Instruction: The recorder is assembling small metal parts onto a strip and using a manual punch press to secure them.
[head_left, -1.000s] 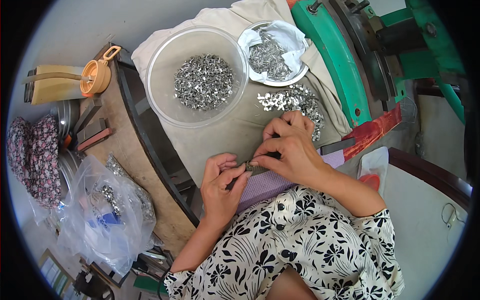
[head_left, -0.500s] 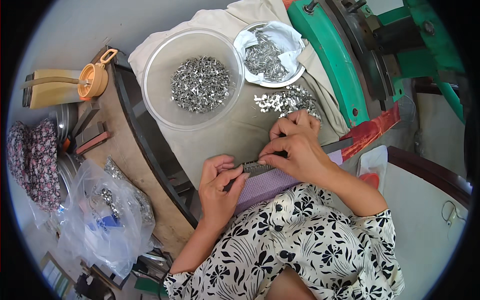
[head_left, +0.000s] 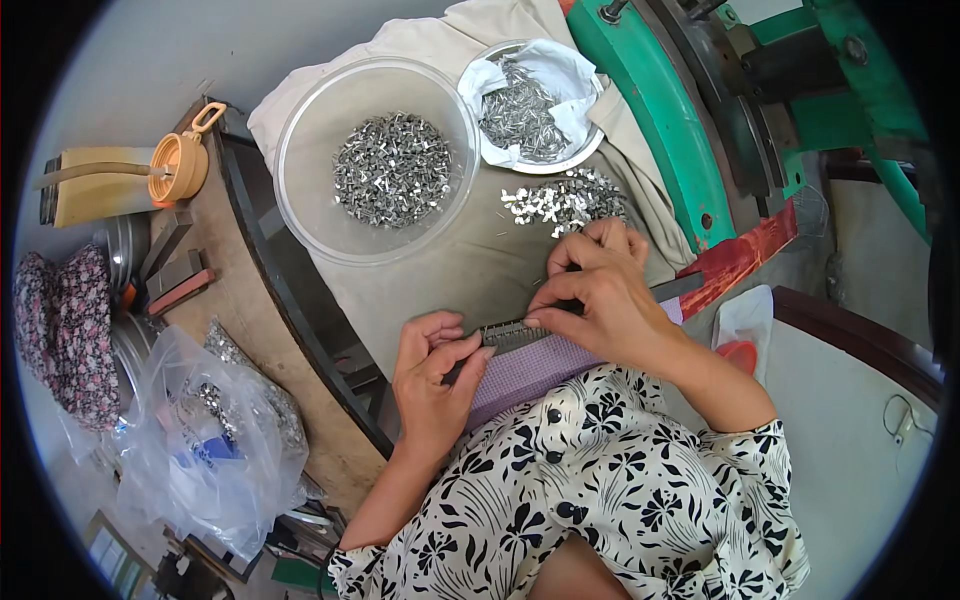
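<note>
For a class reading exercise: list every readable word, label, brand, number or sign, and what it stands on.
None can be read.
The dark bar, clear tub and green machine show no legible text.
The blue patch in the plastic bag is too blurred to tell.

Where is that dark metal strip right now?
In the head view, the dark metal strip is near the middle, its pin-lined part showing between the left hand and the right hand, beside the purple checked cloth.
</note>
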